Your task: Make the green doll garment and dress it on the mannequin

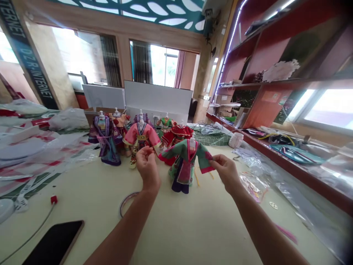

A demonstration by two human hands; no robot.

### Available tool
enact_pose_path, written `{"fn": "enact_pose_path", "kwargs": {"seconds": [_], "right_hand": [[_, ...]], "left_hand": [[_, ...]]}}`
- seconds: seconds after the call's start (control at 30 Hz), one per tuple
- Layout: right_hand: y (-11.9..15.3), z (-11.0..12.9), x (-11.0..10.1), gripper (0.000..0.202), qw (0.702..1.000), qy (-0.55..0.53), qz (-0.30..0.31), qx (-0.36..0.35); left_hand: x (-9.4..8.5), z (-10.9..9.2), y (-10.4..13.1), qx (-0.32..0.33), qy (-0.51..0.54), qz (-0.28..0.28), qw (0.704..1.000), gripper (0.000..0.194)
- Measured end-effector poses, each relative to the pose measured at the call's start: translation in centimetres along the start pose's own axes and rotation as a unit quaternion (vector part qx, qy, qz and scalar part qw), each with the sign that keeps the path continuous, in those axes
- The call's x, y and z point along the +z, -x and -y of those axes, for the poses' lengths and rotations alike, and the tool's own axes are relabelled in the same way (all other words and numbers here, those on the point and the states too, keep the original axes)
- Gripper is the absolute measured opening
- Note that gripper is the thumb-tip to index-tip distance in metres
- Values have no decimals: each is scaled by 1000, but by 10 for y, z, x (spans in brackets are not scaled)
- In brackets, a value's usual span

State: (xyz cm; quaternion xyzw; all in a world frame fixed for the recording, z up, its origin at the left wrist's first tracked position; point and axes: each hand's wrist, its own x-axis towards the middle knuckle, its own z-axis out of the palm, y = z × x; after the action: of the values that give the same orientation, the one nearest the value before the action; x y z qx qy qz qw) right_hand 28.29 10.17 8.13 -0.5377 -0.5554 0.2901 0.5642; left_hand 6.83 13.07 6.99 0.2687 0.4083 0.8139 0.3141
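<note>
A small headless doll in a green robe with pink trim and a dark skirt stands upright on the pale table. My right hand pinches the end of its sleeve at the right, holding the sleeve spread out. My left hand is raised left of this doll, in front of a doll in a pink robe. Its fingers are curled together, and whatever they may hold is too small to make out. Behind stand a doll in a red dress and a purple-blue doll.
A black phone lies at the front left near a cable with a red tip. A ring-shaped roll sits by my left forearm. Plastic bags and a white jar are at the right.
</note>
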Motion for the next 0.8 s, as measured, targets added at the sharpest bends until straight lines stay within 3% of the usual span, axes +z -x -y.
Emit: {"fn": "enact_pose_path", "kwargs": {"seconds": [0.07,0.1,0.2,0.27,0.33,0.47,0.53,0.6,0.7,0.8], "right_hand": [[-1,4,-8,16,999,-22,-23,-10],[-1,7,-11,16,999,-31,-30,-22],[-1,19,-17,13,996,-34,-34,-81],[-1,28,-17,11,992,-29,-35,-115],[-2,37,-14,11,989,-33,-36,-143],[-2,47,-4,18,979,-18,-4,-202],[-1,50,1,21,973,5,31,-228],[2,51,3,25,967,-9,90,-239],[4,49,-1,27,959,-103,145,-218],[-1,35,-8,20,966,-169,88,-175]], "left_hand": [[4,-16,5,64,-32,73,995,14],[7,-25,8,144,-92,137,976,11],[24,-50,15,294,-193,311,883,10],[37,-62,18,272,-230,407,841,14],[49,-69,20,179,-255,456,833,17],[65,-72,27,-45,-270,485,831,41],[69,-72,32,-119,-255,480,831,43],[72,-72,35,-143,-235,457,846,34],[73,-72,37,-127,-204,413,879,29],[71,-73,35,-119,-190,403,887,28]]}}
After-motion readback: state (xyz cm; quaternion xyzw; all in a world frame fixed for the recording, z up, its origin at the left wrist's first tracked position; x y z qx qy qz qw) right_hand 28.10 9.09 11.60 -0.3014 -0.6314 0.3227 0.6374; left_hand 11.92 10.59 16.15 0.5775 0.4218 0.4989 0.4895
